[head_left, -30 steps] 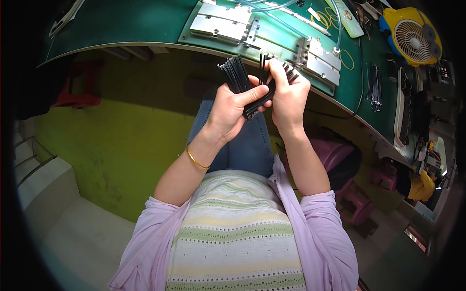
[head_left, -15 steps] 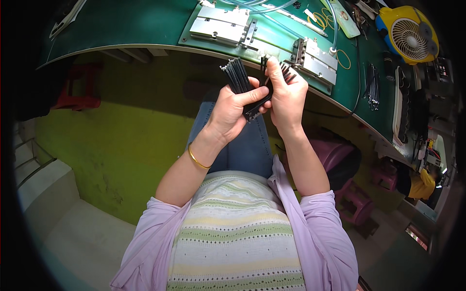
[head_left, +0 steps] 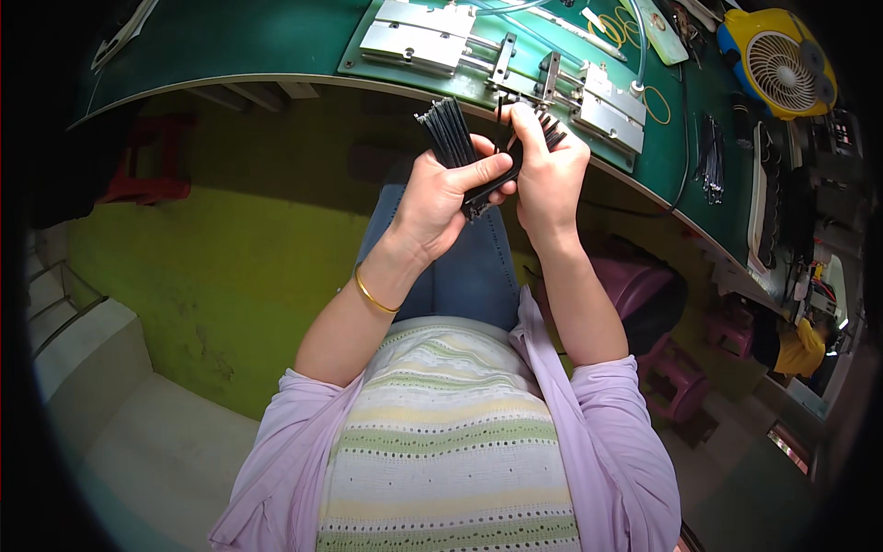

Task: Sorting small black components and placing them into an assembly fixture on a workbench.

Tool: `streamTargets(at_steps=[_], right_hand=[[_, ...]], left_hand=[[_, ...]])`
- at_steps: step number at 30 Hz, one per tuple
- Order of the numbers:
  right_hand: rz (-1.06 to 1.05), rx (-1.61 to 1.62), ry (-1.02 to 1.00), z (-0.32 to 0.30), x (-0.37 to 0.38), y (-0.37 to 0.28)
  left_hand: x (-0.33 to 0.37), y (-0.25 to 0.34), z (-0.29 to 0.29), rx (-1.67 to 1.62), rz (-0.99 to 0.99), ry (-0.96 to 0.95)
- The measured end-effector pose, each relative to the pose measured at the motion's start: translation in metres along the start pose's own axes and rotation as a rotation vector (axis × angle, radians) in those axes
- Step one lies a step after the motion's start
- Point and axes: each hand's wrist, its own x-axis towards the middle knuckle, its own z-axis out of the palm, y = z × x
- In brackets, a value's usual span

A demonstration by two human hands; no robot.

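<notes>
My left hand is closed round a thick bundle of thin black wires with silvery ends, which stick out above and below the fist. Its thumb points toward my right hand, which is closed on more black wires that poke out between the fingers. One wire stands upright between the two hands. Just beyond them, on the bench edge, sits a fixture with a left metal slide unit and a right metal slide unit. Small dark end blocks face each other in its middle.
The green bench top curves across the far side. Blue air tubes run to the fixture. At the right lie another bunch of wires and a yellow-and-blue fan. A red stool stands under the bench at left.
The fixture's two end blocks have slid toward each other, baring the rods behind them. Both hands stay close together; the right one has shifted slightly rightward with its wires.
</notes>
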Motion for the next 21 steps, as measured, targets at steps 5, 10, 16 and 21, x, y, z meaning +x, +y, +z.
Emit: streamTargets(at_steps=[5,10,16,21], right_hand=[[-0.005,0.014,0.018,-0.0008,0.0032,0.0039],[0.02,0.035,0.021,-0.0016,0.004,0.0046],[-0.012,0.057,-0.005,-0.0029,0.0028,0.0036],[-0.057,0.006,-0.053,-0.0024,-0.0006,0.003]], left_hand=[[0.0018,-0.0007,-0.0002,0.011,0.0,-0.013],[0.0023,-0.0006,0.0011,0.014,-0.002,-0.027],[-0.0002,0.0016,0.0045,0.02,-0.006,0.001],[-0.0025,0.0027,0.0046,0.073,0.003,-0.004]])
